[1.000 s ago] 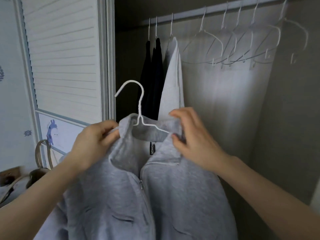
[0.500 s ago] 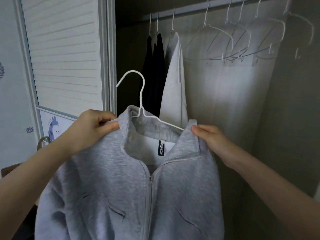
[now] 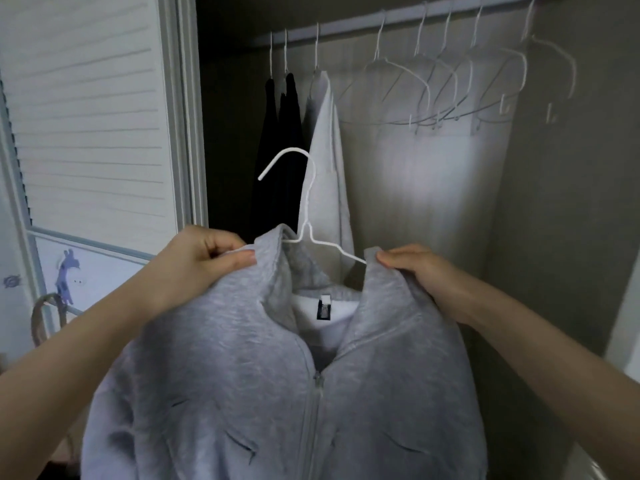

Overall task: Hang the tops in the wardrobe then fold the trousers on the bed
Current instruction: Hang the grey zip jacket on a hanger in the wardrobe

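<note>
A grey zip-up sweatshirt point(image 3: 242, 393) hangs in front of me on a white wire hanger point(image 3: 306, 206), whose hook points left, well below the wardrobe rail point(image 3: 398, 20). My left hand point(image 3: 204, 261) grips the left collar and shoulder together with the hanger's arm. My right hand point(image 3: 415, 271) pinches the right collar over the hanger's other arm. The zip is closed up to the chest and the collar stands open, showing a dark label. No trousers or bed are in view.
On the rail hang two dark garments point(image 3: 280, 150) and a light grey top point(image 3: 327, 161) at the left, with several bare white hangers point(image 3: 450, 84) to the right. A louvred door point(image 3: 86, 116) stands at the left. A bag handle point(image 3: 45, 317) shows lower left.
My right hand slid from the collar's middle out to the right shoulder. The sweatshirt has spread wider on the hanger and the collar has opened.
</note>
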The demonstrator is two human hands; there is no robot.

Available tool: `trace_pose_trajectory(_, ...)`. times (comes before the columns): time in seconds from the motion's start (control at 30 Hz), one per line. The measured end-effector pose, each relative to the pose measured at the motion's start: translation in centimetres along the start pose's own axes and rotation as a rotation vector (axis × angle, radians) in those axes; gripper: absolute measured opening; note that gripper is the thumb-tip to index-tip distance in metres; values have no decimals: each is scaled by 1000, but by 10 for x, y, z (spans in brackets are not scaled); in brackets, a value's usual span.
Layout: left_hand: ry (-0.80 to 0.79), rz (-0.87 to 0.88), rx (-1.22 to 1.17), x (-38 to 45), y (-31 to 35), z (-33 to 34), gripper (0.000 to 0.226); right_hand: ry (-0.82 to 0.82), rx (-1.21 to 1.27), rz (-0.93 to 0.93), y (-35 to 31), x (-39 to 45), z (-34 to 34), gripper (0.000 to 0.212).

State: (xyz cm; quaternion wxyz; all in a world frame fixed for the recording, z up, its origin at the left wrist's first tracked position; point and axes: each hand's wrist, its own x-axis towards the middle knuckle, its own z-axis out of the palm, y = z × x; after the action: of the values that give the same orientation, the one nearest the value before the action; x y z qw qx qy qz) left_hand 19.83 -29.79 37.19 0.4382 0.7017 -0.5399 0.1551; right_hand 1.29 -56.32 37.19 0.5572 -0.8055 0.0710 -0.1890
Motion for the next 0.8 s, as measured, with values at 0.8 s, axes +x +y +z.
trace_pose_trajectory(0.8, -131, 619, 910, 163, -35, 121, 41, 594, 69, 480, -80, -88, -69, 31)
